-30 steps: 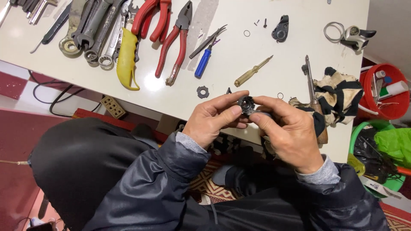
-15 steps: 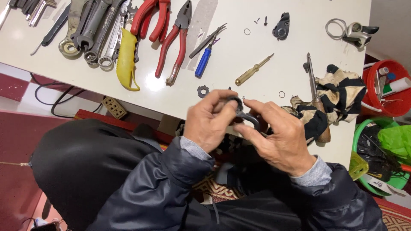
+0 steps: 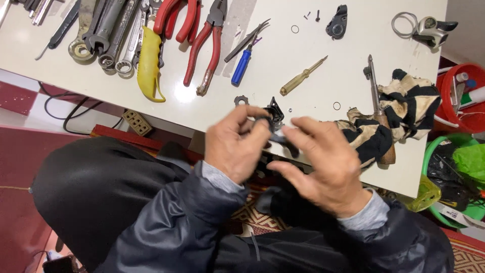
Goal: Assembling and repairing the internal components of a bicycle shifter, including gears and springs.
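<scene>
Left hand [image 3: 235, 146] and right hand [image 3: 318, 164] close together just off table's near edge [image 3: 202, 108], fingers curled, both pinching one small black metal part [image 3: 275, 129] betw. fingertips. Motion blur, so exact grip unclear. Part's long axis approx. left-right, spanning both hands; neither clearly nearer. Above, on table: toothed ring [image 3: 241, 100], yellow-handled screwdriver [image 3: 301, 77], striped rag [image 3: 391, 119] toward right edge. Off right edge: red tub [image 3: 462, 103] w/ misc. items, green basket [image 3: 444, 177] w/ dark contents.

Single head view, looking steeply down — close over white table [image 3: 353, 60] edge
</scene>
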